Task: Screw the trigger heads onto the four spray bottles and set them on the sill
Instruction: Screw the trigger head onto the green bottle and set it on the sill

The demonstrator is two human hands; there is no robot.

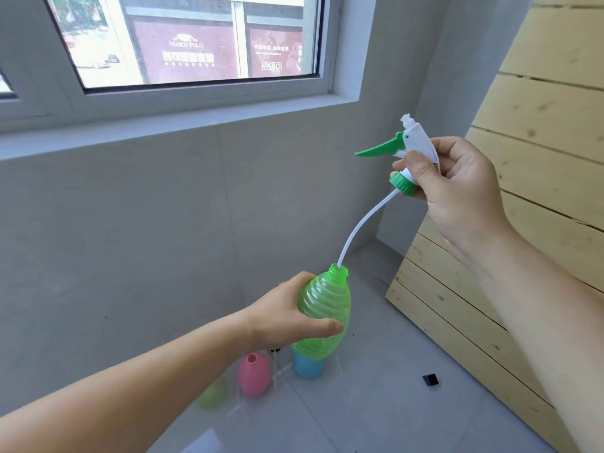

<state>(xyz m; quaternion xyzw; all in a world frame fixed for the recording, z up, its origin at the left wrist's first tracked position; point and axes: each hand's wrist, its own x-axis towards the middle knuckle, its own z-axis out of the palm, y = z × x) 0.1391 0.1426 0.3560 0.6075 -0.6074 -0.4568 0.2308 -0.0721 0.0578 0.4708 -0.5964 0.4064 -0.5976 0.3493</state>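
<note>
My left hand [287,317] grips a ribbed green spray bottle [322,317], its open neck tilted up to the right. My right hand [457,188] holds a white trigger head [411,148] with a green lever and green collar, high above the bottle. Its white dip tube [362,223] curves down, and the tip sits in the bottle's mouth. Down on the floor stand a pink bottle [254,374], a blue bottle [309,366] partly hidden behind the green one, and a blurred yellow-green bottle [212,395]. The grey window sill [130,135] runs across the upper left.
A window with a white frame [202,89] sits above the sill. Light wooden boards [529,191] lean against the wall on the right. A small black object [430,379] lies on the grey tiled floor. Thin white tubes lie among the floor bottles.
</note>
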